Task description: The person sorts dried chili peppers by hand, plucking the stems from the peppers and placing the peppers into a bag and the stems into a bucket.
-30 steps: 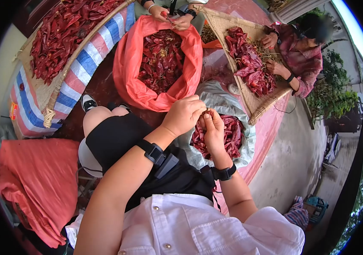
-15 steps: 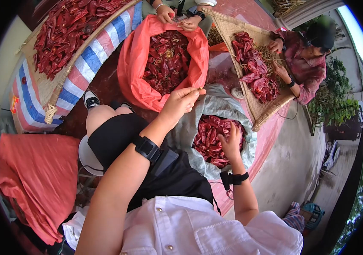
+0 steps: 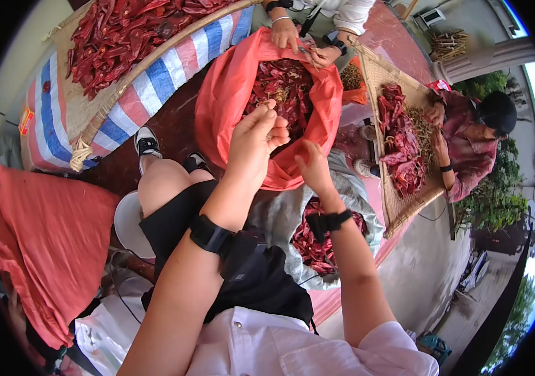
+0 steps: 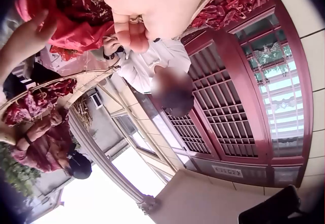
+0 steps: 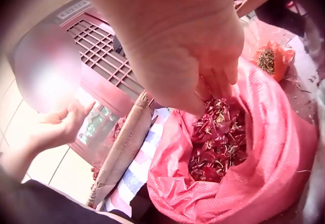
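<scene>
My left hand (image 3: 256, 131) is raised over the near side of a red sack (image 3: 220, 113), its fingers curled and the thumb against them. A small brownish bit, like a dried chili stem (image 4: 135, 19), shows between those fingers in the left wrist view. Dried red chilies (image 5: 218, 147) mixed with pale stems fill the red sack. My right hand (image 3: 314, 166) is at the sack's near right rim, fingers loosely extended, with nothing visible in them. Below it, a grey-green sack (image 3: 280, 219) holds more dried red chilies (image 3: 311, 244), partly covered by my right forearm.
A woven tray (image 3: 89, 128) heaped with chilies lies on striped cloth (image 3: 117, 119) at left. At right, a person (image 3: 474, 131) works over another woven tray (image 3: 399, 207). Another person's hands (image 3: 324, 56) are at the red sack's far rim. A red cloth (image 3: 48, 238) lies at lower left.
Both hands were together over the grey-green sack; then the right hand dipped toward its chilies while the left held a small stem. Now both have moved forward to the red sack.
</scene>
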Demonstrator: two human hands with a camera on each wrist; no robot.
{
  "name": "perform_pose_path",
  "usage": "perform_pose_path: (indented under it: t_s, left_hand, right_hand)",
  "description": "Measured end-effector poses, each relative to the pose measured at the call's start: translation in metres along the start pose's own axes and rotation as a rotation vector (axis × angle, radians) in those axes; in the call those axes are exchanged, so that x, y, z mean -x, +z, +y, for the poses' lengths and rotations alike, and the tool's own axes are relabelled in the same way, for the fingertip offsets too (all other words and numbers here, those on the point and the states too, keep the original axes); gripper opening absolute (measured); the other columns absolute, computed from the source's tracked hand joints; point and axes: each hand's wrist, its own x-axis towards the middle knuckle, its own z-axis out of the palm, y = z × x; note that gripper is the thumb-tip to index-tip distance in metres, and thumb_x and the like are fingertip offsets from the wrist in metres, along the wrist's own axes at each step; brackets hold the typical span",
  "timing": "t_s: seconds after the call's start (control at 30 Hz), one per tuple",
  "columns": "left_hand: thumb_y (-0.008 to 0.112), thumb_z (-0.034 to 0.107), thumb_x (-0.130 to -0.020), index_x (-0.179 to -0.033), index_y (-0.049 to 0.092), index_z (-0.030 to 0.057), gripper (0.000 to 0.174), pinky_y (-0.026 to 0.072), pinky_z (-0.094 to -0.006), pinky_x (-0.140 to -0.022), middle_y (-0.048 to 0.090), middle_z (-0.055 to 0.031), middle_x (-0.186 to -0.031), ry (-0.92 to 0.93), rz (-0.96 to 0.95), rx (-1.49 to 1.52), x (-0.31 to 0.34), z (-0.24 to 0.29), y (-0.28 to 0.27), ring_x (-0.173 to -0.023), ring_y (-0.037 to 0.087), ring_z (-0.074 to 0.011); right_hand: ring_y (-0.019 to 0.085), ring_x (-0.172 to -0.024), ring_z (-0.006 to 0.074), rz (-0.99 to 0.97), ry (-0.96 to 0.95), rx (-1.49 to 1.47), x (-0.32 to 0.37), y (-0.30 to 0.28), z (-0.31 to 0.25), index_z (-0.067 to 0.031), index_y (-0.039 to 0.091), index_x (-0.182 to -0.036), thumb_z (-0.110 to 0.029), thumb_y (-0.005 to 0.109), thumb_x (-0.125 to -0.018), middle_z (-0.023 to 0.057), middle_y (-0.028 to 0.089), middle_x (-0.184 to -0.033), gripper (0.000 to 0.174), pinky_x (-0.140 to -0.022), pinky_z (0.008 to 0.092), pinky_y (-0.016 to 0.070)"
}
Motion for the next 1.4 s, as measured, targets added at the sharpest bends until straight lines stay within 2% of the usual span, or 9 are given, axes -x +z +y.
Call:
perform_pose_path:
  t_s: [0.3, 0.4, 0.5, 0.57, 0.8, 1.07, 1.17, 1.3, 1.4]
  left_hand:
    - [0.039, 0.004, -0.085, -0.097, 0.044, 0.007, 0.014, 0.0486, -0.0383, -0.079, 0.06, -0.0173, -0.091, 0.129, 0.35, 0.194, -0.018, 0.018, -0.001, -0.08, 0.06, -0.0247]
    - [0.04, 0.008, -0.084, -0.103, 0.04, 0.0051, 0.019, 0.0485, -0.0324, -0.076, 0.058, -0.0147, -0.088, 0.153, 0.374, 0.255, -0.02, 0.019, -0.001, -0.077, 0.059, -0.0215]
    - [0.042, 0.01, -0.083, -0.102, 0.04, 0.0049, 0.02, 0.0477, -0.0328, -0.077, 0.058, -0.0138, -0.087, 0.154, 0.374, 0.245, -0.021, 0.019, -0.001, -0.078, 0.059, -0.0216]
    - [0.043, 0.011, -0.083, -0.101, 0.04, 0.0048, 0.019, 0.0475, -0.0322, -0.076, 0.057, -0.0124, -0.086, 0.154, 0.378, 0.254, -0.022, 0.019, 0.0, -0.077, 0.058, -0.0211]
    - [0.051, 0.027, -0.088, -0.091, 0.047, 0.0063, 0.022, 0.047, -0.0286, -0.066, 0.052, -0.0029, -0.07, -0.003, 0.404, 0.207, -0.025, 0.004, -0.006, -0.061, 0.052, -0.0136]
    - [0.061, 0.019, -0.079, -0.08, 0.053, 0.0105, 0.011, 0.04, -0.0233, -0.048, 0.043, 0.0043, -0.058, -0.159, 0.365, -0.152, -0.021, -0.02, -0.017, -0.05, 0.041, -0.0049]
    - [0.065, 0.025, -0.077, -0.063, 0.057, 0.0065, 0.024, 0.0373, -0.022, -0.05, 0.048, 0.0049, -0.056, -0.16, 0.063, -0.552, -0.016, -0.035, -0.022, -0.053, 0.045, -0.0062]
    - [0.066, 0.028, -0.074, -0.08, 0.066, 0.0002, 0.029, 0.0461, -0.0297, -0.062, 0.065, -0.0124, -0.072, -0.07, -0.194, -0.989, -0.004, -0.071, -0.03, -0.067, 0.062, -0.0163]
    - [0.064, 0.025, -0.075, -0.078, 0.065, 0.0, 0.025, 0.0451, -0.0308, -0.057, 0.062, -0.0138, -0.067, -0.023, -0.355, -1.082, 0.02, -0.088, -0.019, -0.06, 0.06, -0.0182]
  right_hand:
    - [0.042, -0.115, 0.0371, -0.067, 0.258, 0.317, -0.11, 0.069, 0.079, -0.0064, 0.051, -0.118, -0.018, 0.055, -0.072, 0.0254, 0.045, -0.121, 0.048, -0.097, 0.0401, 0.0343]
    - [0.04, -0.117, 0.0368, -0.208, 0.34, 0.493, -0.119, 0.076, 0.107, -0.013, 0.053, -0.12, -0.026, 0.052, -0.073, 0.0267, 0.044, -0.123, 0.048, -0.097, 0.0407, 0.0316]
    - [0.045, -0.113, 0.0327, -0.335, 0.33, 0.333, -0.123, 0.066, 0.112, -0.0074, 0.053, -0.119, -0.023, 0.051, -0.076, 0.0237, 0.05, -0.118, 0.046, -0.096, 0.0408, 0.033]
    - [0.049, -0.11, 0.0279, -0.263, 0.694, -0.315, -0.115, 0.045, 0.066, -0.0013, 0.054, -0.116, -0.02, 0.048, -0.081, 0.0175, 0.055, -0.114, 0.041, -0.094, 0.0382, 0.0351]
    - [0.041, -0.118, 0.0275, -0.142, 0.742, -1.157, -0.083, 0.018, 0.04, 0.0052, 0.038, -0.126, -0.014, 0.043, -0.088, 0.0135, 0.044, -0.129, 0.043, -0.1, 0.037, 0.0315]
    - [0.042, -0.116, 0.0259, -0.068, 0.525, -1.438, -0.043, -0.029, -0.011, 0.0068, 0.04, -0.123, -0.016, 0.048, -0.088, 0.013, 0.045, -0.126, 0.043, -0.101, 0.0371, 0.0325]
    - [0.046, -0.112, 0.0249, -0.038, 0.444, -1.466, -0.006, -0.045, -0.038, 0.0067, 0.041, -0.122, -0.015, 0.051, -0.086, 0.0132, 0.048, -0.122, 0.043, -0.1, 0.0371, 0.0332]
    - [0.05, -0.107, 0.0231, 0.066, 0.415, -1.527, 0.055, -0.058, -0.054, 0.0084, 0.044, -0.119, -0.014, 0.054, -0.084, 0.0144, 0.051, -0.117, 0.042, -0.099, 0.0361, 0.0356]
    - [0.049, -0.11, 0.0241, 0.186, 0.453, -1.542, 0.101, -0.064, -0.055, 0.0092, 0.042, -0.12, -0.014, 0.054, -0.085, 0.0148, 0.049, -0.12, 0.044, -0.1, 0.0365, 0.0338]
